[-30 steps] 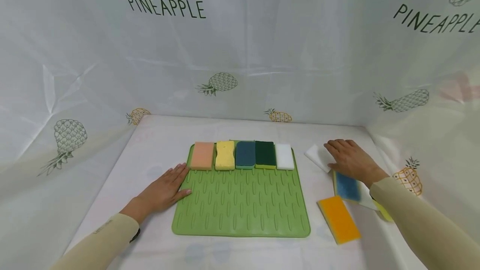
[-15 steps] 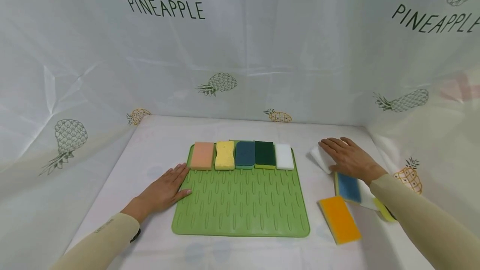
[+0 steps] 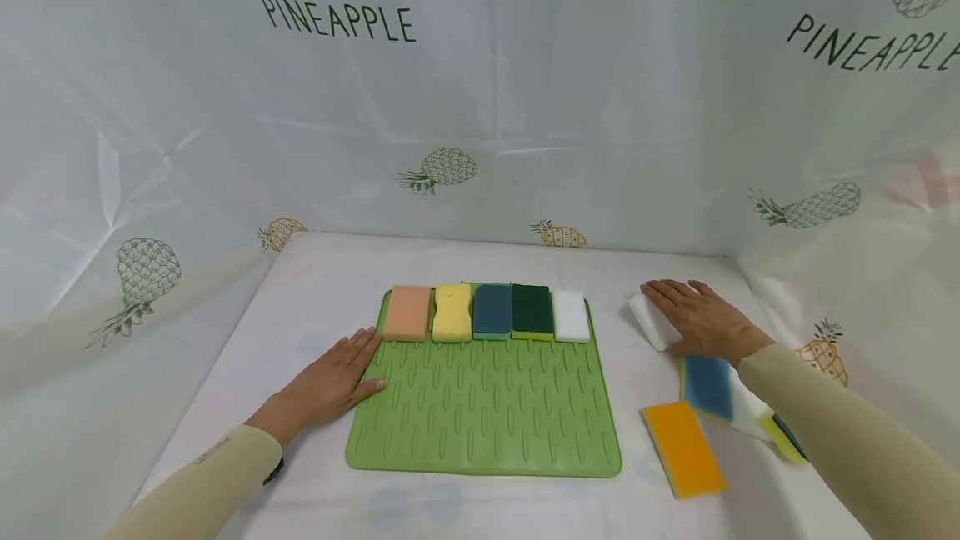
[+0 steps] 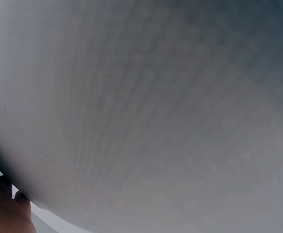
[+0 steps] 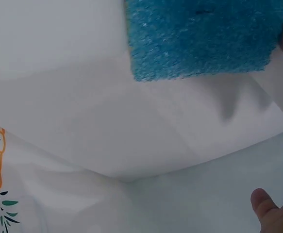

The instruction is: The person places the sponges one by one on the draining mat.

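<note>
My left hand [image 3: 330, 377] lies flat at the left edge of a green ridged mat [image 3: 483, 415], thumb on the mat's border. On the right, my right hand [image 3: 697, 319] reaches over a white sponge [image 3: 651, 322], thumb at its near end and fingers at its far end, gripping it. Just below that hand is a blue-topped sponge [image 3: 707, 387], whose rough blue face [image 5: 204, 39] fills the top of the right wrist view. An orange sponge [image 3: 684, 448] lies nearer. Mostly dark blur fills the left wrist view, with a few fingers [image 4: 15, 208] at lower left.
Along the mat's far edge stand a peach sponge [image 3: 407, 312], a yellow sponge [image 3: 452, 312], a blue sponge [image 3: 492, 311], a dark green sponge [image 3: 532, 311] and another white sponge [image 3: 571, 317]. A yellow-edged sponge [image 3: 783, 438] sits partly under the right forearm. Pineapple-print sheeting [image 3: 480, 90] encloses the table.
The white sponge by my right hand has shifted right and turned a little, with the hand spread over it. The blue-topped sponge has moved slightly right and nearer. My left hand stays put.
</note>
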`<state>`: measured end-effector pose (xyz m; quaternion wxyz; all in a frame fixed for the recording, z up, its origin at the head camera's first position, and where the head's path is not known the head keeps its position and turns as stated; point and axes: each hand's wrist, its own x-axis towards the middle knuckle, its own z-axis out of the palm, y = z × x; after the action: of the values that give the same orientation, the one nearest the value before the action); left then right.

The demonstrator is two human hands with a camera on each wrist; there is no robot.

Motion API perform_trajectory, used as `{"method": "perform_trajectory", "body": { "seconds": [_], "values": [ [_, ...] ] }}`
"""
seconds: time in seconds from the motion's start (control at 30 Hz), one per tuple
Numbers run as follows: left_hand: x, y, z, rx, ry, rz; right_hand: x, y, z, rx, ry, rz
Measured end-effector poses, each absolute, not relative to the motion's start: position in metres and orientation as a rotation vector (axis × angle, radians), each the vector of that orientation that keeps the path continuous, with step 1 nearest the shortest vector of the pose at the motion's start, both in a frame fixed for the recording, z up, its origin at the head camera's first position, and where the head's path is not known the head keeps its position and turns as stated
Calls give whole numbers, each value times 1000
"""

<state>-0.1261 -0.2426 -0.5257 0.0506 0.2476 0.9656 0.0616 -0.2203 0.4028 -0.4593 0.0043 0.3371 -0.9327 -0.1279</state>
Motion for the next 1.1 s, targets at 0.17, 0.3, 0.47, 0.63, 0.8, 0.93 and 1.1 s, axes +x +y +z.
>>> {"method": "perform_trajectory", "body": {
  "seconds": [0.17,0.3,0.47,0.63,0.8,0.93,1.1],
  "values": [
    [-127,-243,-524,774,2933,178,-219,401,-464,1018,-2903,-369],
    [-127,-246,-523,768,2927,183,-222,398,-464,946,-2877,-346],
    [-127,-249,-523,760,2919,213,-226,393,-466,859,-2831,-326],
    [-128,-252,-526,775,2918,220,-227,385,-469,798,-2777,-229],
    [-130,-253,-527,800,2923,220,-225,375,-471,742,-2741,-231],
    [-130,-253,-526,804,2919,225,-224,366,-468,712,-2754,-232],
    [-129,-253,-525,797,2915,235,-223,356,-466,692,-2759,-238]
  ]
}}
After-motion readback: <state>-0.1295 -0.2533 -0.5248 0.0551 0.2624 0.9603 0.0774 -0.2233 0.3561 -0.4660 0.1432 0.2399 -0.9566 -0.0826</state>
